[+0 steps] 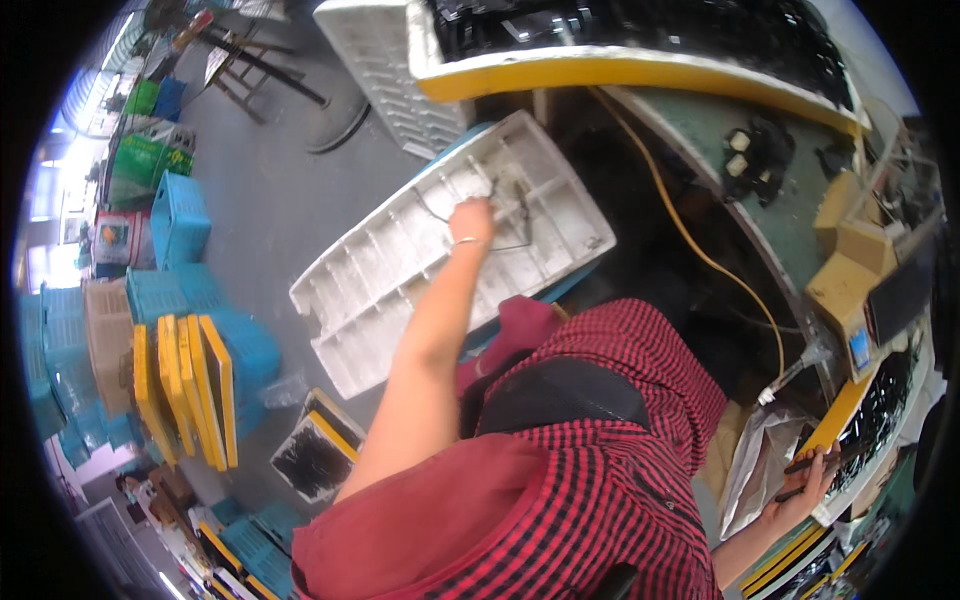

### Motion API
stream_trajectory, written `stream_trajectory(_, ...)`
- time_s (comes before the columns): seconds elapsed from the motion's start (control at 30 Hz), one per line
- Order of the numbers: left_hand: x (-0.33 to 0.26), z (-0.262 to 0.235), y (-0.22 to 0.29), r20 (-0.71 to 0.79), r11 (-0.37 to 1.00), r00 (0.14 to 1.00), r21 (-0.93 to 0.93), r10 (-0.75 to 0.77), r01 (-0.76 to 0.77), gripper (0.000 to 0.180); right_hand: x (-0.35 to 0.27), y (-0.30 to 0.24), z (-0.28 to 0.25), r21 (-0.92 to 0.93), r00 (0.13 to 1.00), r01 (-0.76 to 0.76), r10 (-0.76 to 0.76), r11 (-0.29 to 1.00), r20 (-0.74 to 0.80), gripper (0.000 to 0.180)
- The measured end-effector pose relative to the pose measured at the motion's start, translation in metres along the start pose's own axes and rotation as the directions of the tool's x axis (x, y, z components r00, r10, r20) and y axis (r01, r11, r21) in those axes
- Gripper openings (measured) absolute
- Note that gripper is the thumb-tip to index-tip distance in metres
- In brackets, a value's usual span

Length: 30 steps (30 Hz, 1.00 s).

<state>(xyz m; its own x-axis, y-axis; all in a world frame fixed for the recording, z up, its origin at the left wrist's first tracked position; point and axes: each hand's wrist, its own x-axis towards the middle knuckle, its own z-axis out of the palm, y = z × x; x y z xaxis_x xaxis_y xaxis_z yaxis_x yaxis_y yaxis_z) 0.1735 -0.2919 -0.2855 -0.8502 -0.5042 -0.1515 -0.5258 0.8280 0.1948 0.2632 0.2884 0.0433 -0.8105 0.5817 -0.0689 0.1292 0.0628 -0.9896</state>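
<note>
My left hand reaches over a long white foam tray divided by ribs into compartments. Its fingers are closed around a thin black bent piece, whose thin dark edges stick out on both sides of the hand; its exact kind is unclear. At the lower right, my right hand is closed on a dark tool with two slim handles, perhaps cutters or pliers. Beside that hand lies a yellow-edged tray filled with shiny black pieces.
A large yellow-edged foam tray of black parts sits ahead, above a green bench. An orange hose hangs toward an air gun. Blue crates and yellow-edged trays stand left. A stool is farther off.
</note>
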Motion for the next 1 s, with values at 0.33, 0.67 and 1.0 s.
stream_trajectory(0.33, -0.155, -0.235, 0.061, 0.139, -0.419, 0.986, -0.893, 0.087, 0.163, 0.021, -0.028, -0.006, -0.013, 0.366, 0.992, 0.051, -0.089, 0.929, 0.088, 0.049)
stream_trajectory(0.67, -0.271, -0.262, 0.301, 0.031, 0.178, -0.181, 0.077, 0.983, 0.981, 0.022, -0.03, -0.047, 0.066, 0.642, 0.736, -0.212, -0.312, 0.737, 0.601, 0.048)
stream_trajectory(1.0, -0.281, -0.24, 0.301, 0.567, 0.457, -0.028, -0.633, 0.823, 0.625, 0.036, -0.056, -0.038, 0.035, 0.157, 0.896, -0.303, 0.224, 0.94, 0.384, 0.035)
